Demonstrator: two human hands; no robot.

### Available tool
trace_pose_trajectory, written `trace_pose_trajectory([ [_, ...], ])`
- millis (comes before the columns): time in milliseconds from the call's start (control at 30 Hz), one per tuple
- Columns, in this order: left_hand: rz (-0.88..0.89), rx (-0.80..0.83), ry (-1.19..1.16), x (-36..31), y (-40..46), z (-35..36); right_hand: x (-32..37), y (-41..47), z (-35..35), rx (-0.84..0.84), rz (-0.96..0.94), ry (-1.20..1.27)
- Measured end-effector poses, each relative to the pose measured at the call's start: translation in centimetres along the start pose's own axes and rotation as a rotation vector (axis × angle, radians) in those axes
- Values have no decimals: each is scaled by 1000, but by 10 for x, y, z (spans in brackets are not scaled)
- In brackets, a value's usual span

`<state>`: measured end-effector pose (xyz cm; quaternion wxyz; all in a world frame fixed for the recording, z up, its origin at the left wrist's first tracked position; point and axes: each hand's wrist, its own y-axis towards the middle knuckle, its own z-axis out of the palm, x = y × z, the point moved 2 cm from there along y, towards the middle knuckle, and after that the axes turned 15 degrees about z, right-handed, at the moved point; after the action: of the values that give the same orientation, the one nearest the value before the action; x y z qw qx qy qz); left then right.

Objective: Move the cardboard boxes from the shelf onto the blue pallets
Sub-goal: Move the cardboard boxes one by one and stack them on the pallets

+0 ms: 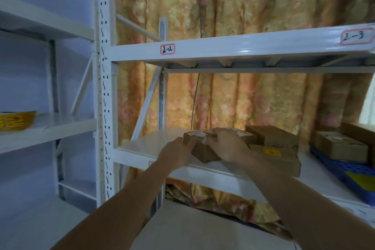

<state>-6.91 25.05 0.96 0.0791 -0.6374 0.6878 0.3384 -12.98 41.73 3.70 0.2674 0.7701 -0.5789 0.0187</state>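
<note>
A small cardboard box (203, 151) with white labels on top sits on the white shelf board (154, 144), near its front edge. My left hand (176, 153) presses against the box's left side. My right hand (227, 144) lies over its top and right side, so both hands grip it. Just to the right lie two more cardboard boxes (272, 136), one with a yellow sticker (284, 160). Further right, a blue pallet (341, 170) rests on the same shelf with several cardboard boxes (343, 148) on it.
The white metal rack has an upper beam (243, 45) labelled 2-2 and 2-3 and a perforated upright (104, 87). A floral curtain (233, 6) hangs behind. A yellow packet (17, 121) lies on the neighbouring rack at the left. A lower shelf (192, 227) lies below my arms.
</note>
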Motion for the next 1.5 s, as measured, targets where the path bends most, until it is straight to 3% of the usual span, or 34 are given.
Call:
trace_pose_trajectory([
  [267, -26, -26, -37, 15, 59, 33, 1, 41, 21, 30, 64, -113],
  [467, -21, -59, -118, 31, 76, 41, 4, 55, 34, 7, 108, -37],
  [667, 70, -194, -417, 31, 81, 43, 7, 56, 46, -121, 135, 189],
  [800, 30, -299, -746, 36, 81, 30, 20, 47, 46, -190, 99, 389],
  [900, -15, -319, -1021, 37, 77, 15, 33, 42, 34, -52, 165, 652],
  [1033, 57, -370, -1148, 28, 71, -3, 51, 38, 29, 184, 353, 1079],
  [1233, 204, -230, -1169, 12, 61, -12, 60, 15, 22, 33, 266, 1141],
  [1500, 298, -75, -1139, -34, 61, 14, 18, -24, -7, -131, 345, 1110],
])
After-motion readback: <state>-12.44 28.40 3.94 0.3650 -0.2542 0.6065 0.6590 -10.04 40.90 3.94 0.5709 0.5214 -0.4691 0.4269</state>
